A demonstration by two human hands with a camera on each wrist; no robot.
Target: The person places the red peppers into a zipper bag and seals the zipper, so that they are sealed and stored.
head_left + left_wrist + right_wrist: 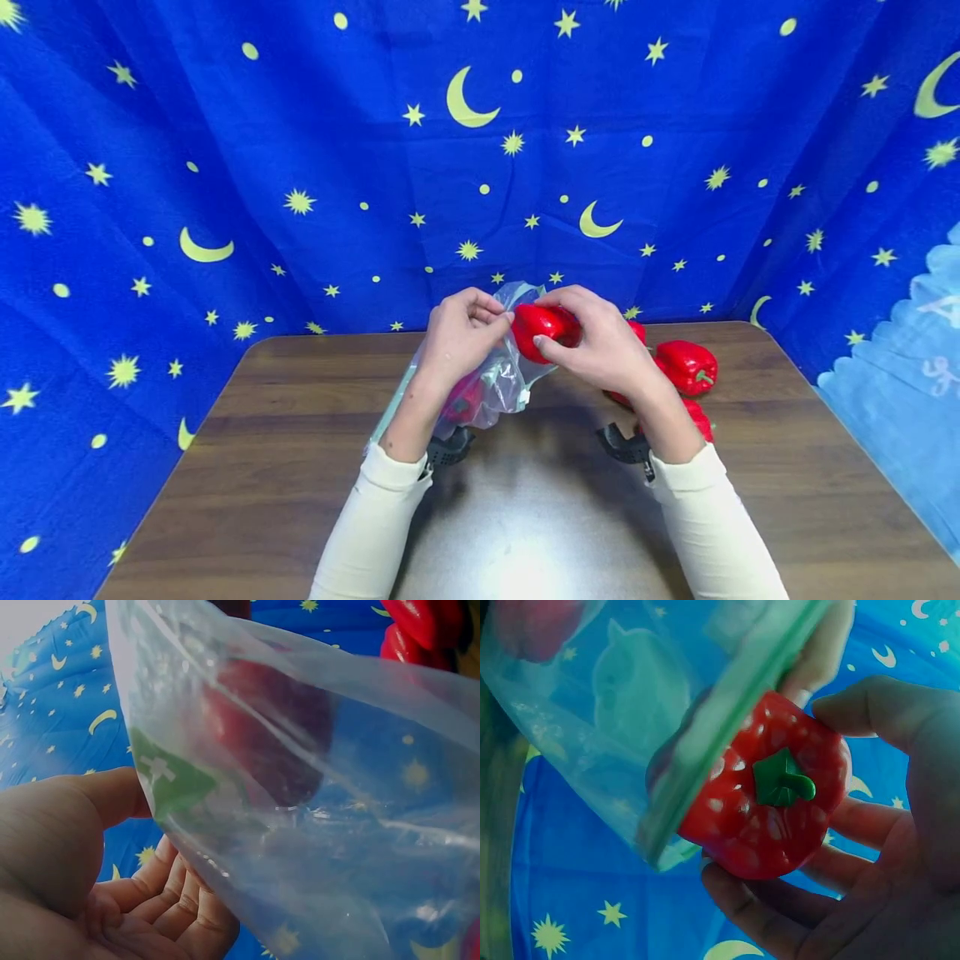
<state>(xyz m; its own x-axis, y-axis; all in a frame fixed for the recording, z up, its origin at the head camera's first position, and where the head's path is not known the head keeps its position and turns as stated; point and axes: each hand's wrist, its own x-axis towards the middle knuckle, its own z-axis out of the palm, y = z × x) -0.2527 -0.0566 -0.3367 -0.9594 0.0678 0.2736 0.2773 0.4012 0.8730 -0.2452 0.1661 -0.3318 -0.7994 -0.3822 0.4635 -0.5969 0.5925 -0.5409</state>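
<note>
My right hand (pixel 600 343) grips a shiny red bell pepper (pixel 776 832) with a green stem, thumb on one side and fingers round the other. The far end of this pepper sits inside the mouth of a clear plastic zip bag (pixel 512 392), while its stem end sticks out past the green zip strip (pixel 739 731). With thumb and fingers, my left hand (pixel 461 337) pinches the bag's edge near its mouth. Deeper in the bag lies another red pepper (pixel 463 400), seen through the plastic below my left hand.
Several more red bell peppers (pixel 686 367) lie on the brown wooden table (pixel 300 467), beside and partly behind my right forearm. A blue curtain (pixel 420 167) with stars and moons hangs at the table's back and sides. Black camera mounts (pixel 626 446) sit at both wrists.
</note>
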